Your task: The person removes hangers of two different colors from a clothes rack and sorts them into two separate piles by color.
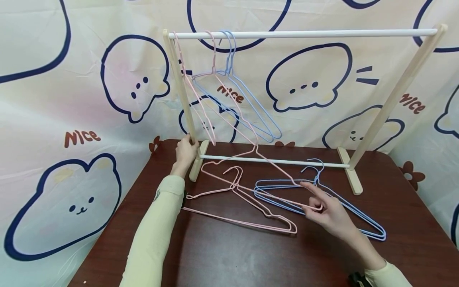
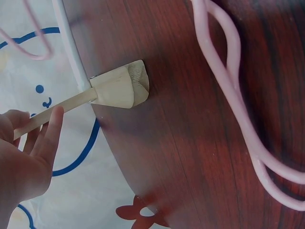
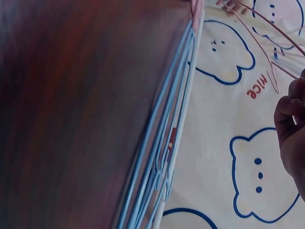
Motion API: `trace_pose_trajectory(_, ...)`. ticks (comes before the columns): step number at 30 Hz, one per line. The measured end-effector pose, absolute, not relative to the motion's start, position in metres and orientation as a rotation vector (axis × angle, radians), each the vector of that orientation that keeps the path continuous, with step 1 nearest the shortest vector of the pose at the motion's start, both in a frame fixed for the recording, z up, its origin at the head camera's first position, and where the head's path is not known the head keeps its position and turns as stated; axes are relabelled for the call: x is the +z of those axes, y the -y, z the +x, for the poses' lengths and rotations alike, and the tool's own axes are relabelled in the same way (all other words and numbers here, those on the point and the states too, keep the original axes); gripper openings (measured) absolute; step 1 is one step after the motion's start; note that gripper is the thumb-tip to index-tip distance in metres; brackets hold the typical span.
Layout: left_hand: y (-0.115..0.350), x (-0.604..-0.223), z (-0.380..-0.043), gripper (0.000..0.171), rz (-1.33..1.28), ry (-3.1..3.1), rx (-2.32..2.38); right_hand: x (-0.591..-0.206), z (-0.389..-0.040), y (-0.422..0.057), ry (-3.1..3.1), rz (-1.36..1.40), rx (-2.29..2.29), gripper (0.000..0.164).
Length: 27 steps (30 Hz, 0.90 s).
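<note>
On the right side of the table [image 1: 222,259], your right hand [image 1: 331,215] holds a pink hanger [image 1: 283,170] by one end: thumb and bent fingers close around that corner, while the forefinger stretches toward the sloping shoulder. From this grip the hanger extends to your left. Its long axis runs roughly side to side, and its neck points up toward the rail [image 1: 322,33]. That white rail also runs side to side; from your right hand it lies higher and farther away, well apart. The held corner is at your right hand, while the opposite end appears nearer your left hand [image 1: 186,151], which grips the rack's left post [image 1: 181,85] low down, near the wooden foot [image 1: 195,172].

The held hanger's hook is hard to pick out. Its neck overlaps the lower corner of one of the hanging pink hangers [image 1: 214,52] in the head view; you cannot tell whether they touch. Two hanging blue hangers [image 1: 234,44] share the rail's left part with them.

Farther out, loose pink hangers [image 1: 256,225] lie flat between you and the rack, and loose blue hangers [image 1: 317,178] lie around and beyond your right hand.
</note>
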<state>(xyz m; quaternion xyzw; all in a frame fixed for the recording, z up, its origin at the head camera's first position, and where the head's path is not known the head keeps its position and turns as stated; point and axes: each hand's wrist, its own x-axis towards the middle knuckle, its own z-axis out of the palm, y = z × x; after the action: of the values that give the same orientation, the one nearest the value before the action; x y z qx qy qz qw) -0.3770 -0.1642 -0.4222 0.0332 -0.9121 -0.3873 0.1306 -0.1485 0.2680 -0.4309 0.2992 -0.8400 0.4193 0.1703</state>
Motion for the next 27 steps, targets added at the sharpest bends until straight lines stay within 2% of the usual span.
trace_pose_trajectory(8,0.164,-0.422,-0.377,0.026,0.103,2.647,-1.114,-0.438,-0.148,-0.253,2.378,0.961,1.267,0.066)
trace_pose_trajectory(27,0.164,-0.422,-0.376,0.027,0.092,2.643,-1.118,-0.450,-0.140,-0.230,2.464,1.009,1.420,0.060)
